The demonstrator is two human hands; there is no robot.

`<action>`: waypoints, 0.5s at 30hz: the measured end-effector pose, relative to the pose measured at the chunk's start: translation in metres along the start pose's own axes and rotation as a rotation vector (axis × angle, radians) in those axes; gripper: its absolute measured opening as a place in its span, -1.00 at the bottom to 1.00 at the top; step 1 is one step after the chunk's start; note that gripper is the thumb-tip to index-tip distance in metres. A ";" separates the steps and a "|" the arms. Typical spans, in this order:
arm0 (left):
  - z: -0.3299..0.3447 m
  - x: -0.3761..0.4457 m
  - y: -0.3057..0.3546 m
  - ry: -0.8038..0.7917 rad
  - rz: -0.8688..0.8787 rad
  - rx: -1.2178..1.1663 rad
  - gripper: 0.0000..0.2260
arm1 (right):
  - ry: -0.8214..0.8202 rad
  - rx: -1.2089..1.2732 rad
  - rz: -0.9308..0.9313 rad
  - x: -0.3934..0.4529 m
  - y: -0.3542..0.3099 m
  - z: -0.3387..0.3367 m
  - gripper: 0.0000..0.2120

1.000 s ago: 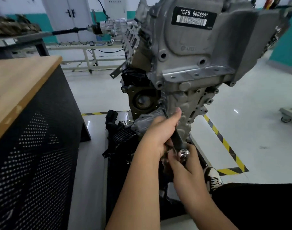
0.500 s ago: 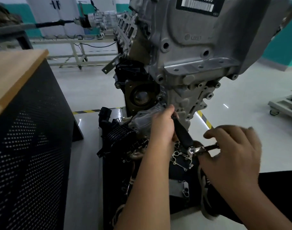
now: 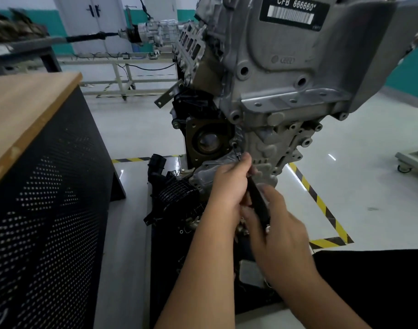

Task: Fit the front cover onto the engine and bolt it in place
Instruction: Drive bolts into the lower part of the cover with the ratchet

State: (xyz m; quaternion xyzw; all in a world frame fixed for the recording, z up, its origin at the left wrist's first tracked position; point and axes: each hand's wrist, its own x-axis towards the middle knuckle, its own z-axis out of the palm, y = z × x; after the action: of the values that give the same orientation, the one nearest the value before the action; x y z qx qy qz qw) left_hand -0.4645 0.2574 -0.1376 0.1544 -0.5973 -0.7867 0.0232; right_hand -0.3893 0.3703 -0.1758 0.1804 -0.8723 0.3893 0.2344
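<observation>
A grey engine [image 3: 281, 74] stands upright on a stand, its dark round front cover [image 3: 206, 141] low on the left face. A black-handled driver tool [image 3: 256, 198] slants up to a bolt [image 3: 234, 144] at the cover's right edge. My left hand [image 3: 229, 186] grips the tool near its shaft. My right hand [image 3: 277, 219] wraps the lower end of the handle, fingers curled round it. The tool's metal end peeks out by my right thumb.
A wooden-topped cabinet [image 3: 25, 119] with black perforated sides stands close on the left. Black engine parts [image 3: 174, 195] lie at the stand's base. Yellow-black floor tape [image 3: 322, 205] runs on the right. A wheeled cart [image 3: 412, 157] sits far right.
My right hand moved in from the right side and now wraps the tool's lower handle. My left hand stayed on the tool. The view shifted slightly.
</observation>
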 end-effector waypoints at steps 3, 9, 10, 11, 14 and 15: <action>-0.015 0.001 0.002 0.025 -0.118 -0.222 -0.67 | 0.135 -0.051 -0.043 0.012 0.014 -0.008 -0.64; -0.047 -0.008 -0.001 0.123 -0.187 -0.572 -0.74 | 0.178 0.761 0.538 0.005 -0.022 0.014 -0.90; -0.051 -0.009 -0.002 0.141 -0.169 -0.559 -0.71 | 0.187 1.020 0.679 0.006 -0.030 0.014 -0.93; -0.055 -0.010 -0.003 0.153 -0.149 -0.549 -0.71 | 0.196 1.210 0.784 0.008 -0.036 0.014 -0.87; -0.066 -0.015 -0.005 0.153 -0.097 -0.512 -0.79 | 0.156 1.292 0.843 0.007 -0.040 0.011 -0.81; -0.068 -0.016 -0.005 0.148 -0.081 -0.487 -0.81 | 0.134 1.192 0.793 0.007 -0.038 0.008 -0.88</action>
State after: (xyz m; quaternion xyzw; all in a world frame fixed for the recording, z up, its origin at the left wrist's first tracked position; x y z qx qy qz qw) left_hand -0.4300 0.1986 -0.1555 0.2250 -0.3802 -0.8942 0.0717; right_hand -0.3782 0.3390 -0.1546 -0.0772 -0.4952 0.8653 -0.0100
